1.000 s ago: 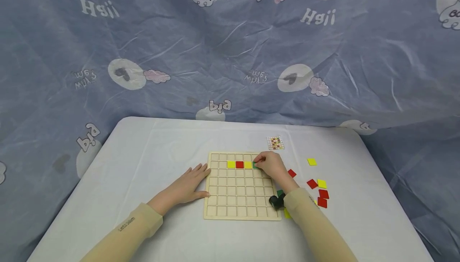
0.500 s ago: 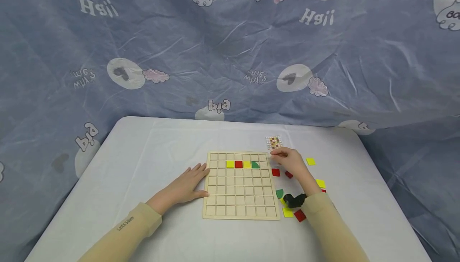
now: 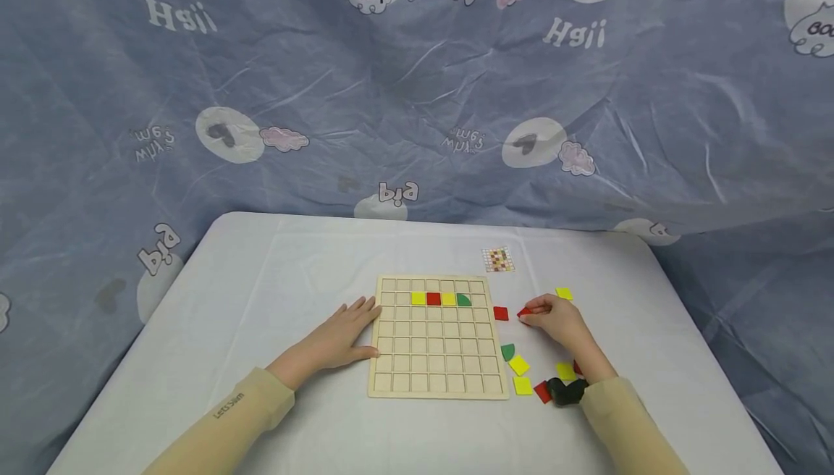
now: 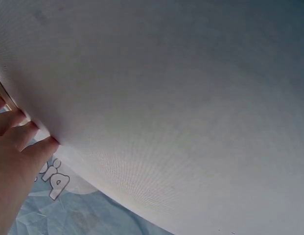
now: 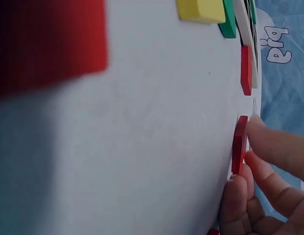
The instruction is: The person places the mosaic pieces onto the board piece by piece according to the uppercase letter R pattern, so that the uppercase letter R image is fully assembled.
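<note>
In the head view, my left hand (image 3: 335, 337) lies with fingers spread at the left edge of a wooden grid board (image 3: 436, 348); the left wrist view shows its fingertips (image 4: 53, 142). One row of the board holds a yellow tile (image 3: 418, 298), a red tile (image 3: 433, 299), another yellow tile (image 3: 449, 299) and a green quarter-circle tile (image 3: 463, 300). To the right of the board, my right hand (image 3: 559, 321) pinches a red square tile (image 3: 524, 311) between thumb and fingers. In the right wrist view this red tile (image 5: 239, 144) is tilted up at the fingertips.
Beside the board lie a red tile (image 3: 500, 313), a green quarter-circle tile (image 3: 507, 352) and several yellow and red tiles (image 3: 523, 386). A small printed pattern card (image 3: 498, 259) lies behind the board. The right forearm and a black wrist camera (image 3: 565, 392) hide some tiles.
The right hand has left the green tile on the board, moved right and down over the table, and taken hold of a red tile. The left hand has not moved.
</note>
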Demonstrator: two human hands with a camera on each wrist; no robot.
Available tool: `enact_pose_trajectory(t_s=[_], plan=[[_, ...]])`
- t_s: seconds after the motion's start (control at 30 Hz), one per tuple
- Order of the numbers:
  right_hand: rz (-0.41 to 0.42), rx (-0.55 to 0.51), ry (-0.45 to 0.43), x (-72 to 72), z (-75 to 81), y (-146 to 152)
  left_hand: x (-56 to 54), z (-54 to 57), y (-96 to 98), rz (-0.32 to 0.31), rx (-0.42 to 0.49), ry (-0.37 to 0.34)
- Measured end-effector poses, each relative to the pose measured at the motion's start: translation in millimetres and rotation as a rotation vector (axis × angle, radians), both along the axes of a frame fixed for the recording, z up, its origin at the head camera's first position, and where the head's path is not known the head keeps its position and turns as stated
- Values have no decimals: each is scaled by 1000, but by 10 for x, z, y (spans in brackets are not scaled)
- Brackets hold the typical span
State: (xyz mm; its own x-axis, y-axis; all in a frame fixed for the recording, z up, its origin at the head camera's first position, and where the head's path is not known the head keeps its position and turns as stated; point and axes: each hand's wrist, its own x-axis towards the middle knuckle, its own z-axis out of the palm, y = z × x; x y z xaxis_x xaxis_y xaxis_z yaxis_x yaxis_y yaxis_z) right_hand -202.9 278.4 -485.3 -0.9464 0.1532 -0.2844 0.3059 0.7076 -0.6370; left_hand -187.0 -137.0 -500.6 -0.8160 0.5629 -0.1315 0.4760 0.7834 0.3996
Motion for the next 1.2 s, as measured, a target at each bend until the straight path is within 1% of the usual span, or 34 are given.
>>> enact_pose_trajectory(t_s=[0.17,0.37,0.6,0.7,0.8,0.9,1.0,1.1,1.2], plan=[[-10,32,-2,1,-5,-46,9,-13,-1,3,2,-3],[-22,61,-9,-15,11,-82,22,9,2,11,15,-18],[-8,54,-1,0,20,-80,18,7,20,2,9,-16],[1,46,24,14,24,-92,5,-4,32,2,5,-16],[14,3,71,17,57,-169,0,-10,30,7,-10,-9],[33,-58,104,2,101,-311,2,6,20,8,-15,-9],[47,-128,110,-37,111,-476,3,16,2,15,-10,-12],[48,-186,121,-63,94,-595,-1,4,8,19,-16,-13],[58,-216,121,-85,56,-682,-2,-8,10,19,-25,-11]])
